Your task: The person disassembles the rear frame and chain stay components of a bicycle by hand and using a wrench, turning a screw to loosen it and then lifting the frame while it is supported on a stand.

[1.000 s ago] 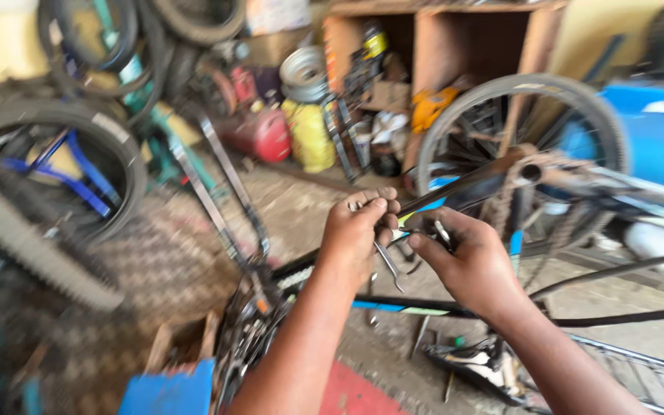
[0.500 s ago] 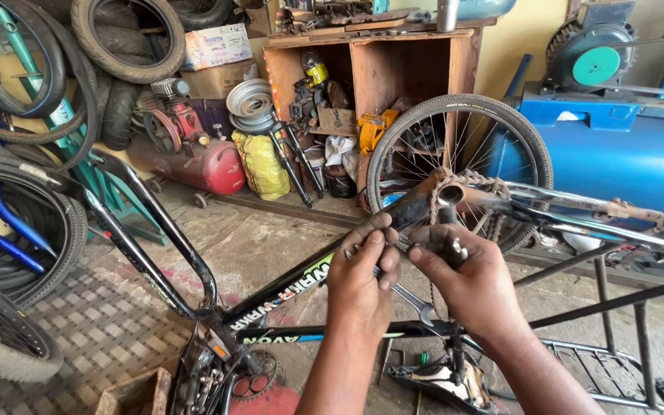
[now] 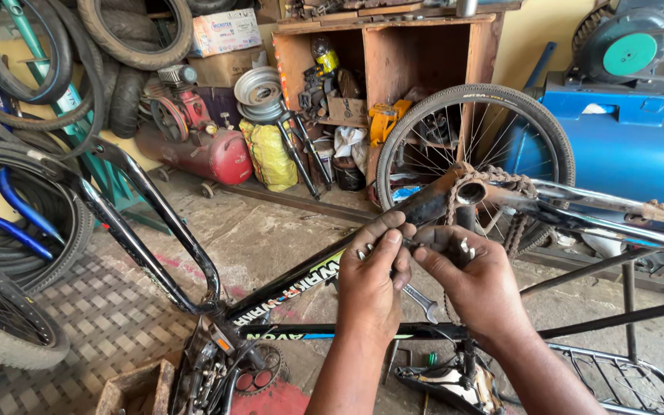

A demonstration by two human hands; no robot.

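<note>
Both hands meet just below the open bottom bracket shell point(image 3: 472, 192) of the upturned bicycle frame point(image 3: 301, 286). My left hand point(image 3: 369, 286) is curled, thumb and forefinger pinched on a small dark part point(image 3: 411, 243) that bridges across to my right hand point(image 3: 466, 286), whose fingers close on its other end. I judge the part is held between both hands so that it stays steady near the shell. Tiny pale bits sit on the fingers of both hands; they may be bearing balls, but I cannot tell.

Upside down, the frame rests with its saddle point(image 3: 443, 384) toward the floor, which brings the shell up to working height. A rusty chain point(image 3: 501, 184) hangs loose over the shell and the stays, probably left there out of the way. Under my hands a spanner point(image 3: 422, 302) shows partly, its handle covered by my left wrist.

What the pinched part really is stays hidden by my fingertips. A spoked wheel point(image 3: 476, 146) stands behind the shell, before a wooden shelf unit point(image 3: 393, 69). At the right edge, the blue tank point(image 3: 624, 154) is cut off.
</note>
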